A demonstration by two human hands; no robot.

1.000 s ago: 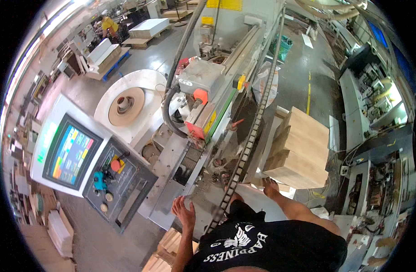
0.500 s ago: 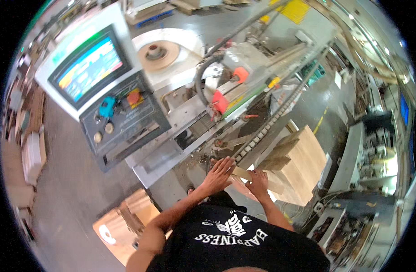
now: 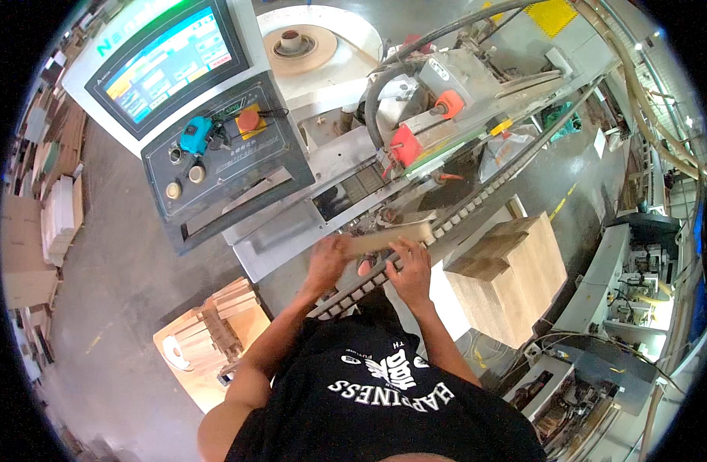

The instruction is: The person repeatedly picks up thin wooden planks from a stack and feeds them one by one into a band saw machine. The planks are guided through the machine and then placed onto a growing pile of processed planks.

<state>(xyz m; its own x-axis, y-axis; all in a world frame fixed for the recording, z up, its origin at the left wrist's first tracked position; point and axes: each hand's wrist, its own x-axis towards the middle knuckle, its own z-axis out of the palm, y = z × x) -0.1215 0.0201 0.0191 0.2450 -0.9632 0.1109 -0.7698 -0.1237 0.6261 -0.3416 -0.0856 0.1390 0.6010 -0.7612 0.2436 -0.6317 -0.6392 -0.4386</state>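
Both hands and the wood strip (image 3: 380, 241) now sit closer to the machine bed (image 3: 280, 248), and the strip is away from the stack of boards (image 3: 515, 285) at centre right, which it lay against half a second earlier; the left palm, flat then, is now curled.

Strip: centre of frame, sloping up a little to the right, just above the toothed rail (image 3: 459, 215). Its right end meets the rail in the view; cannot tell whether it touches.

Left hand (image 3: 329, 262): fingers bent round the strip's left end, a grasp by the look of it; thumb blurred. Right hand (image 3: 411, 269): fingertips on the near edge toward the right end. Whether the thumb pinches from below cannot be told.

Handling, my judgement: a hold near each end suits a piece this slim, since it checks twist and droop. Right fingers do best pulled back from the rail teeth, which run right past them. Lift the right end enough to pass the rail without scraping. Keep both wrists at one height, and keep sight of the orange handle (image 3: 449, 177) jutting beyond the strip.

Footing: loose wood pieces (image 3: 203, 340) on a board at lower left, near the left elbow; best not to swing that arm wide.
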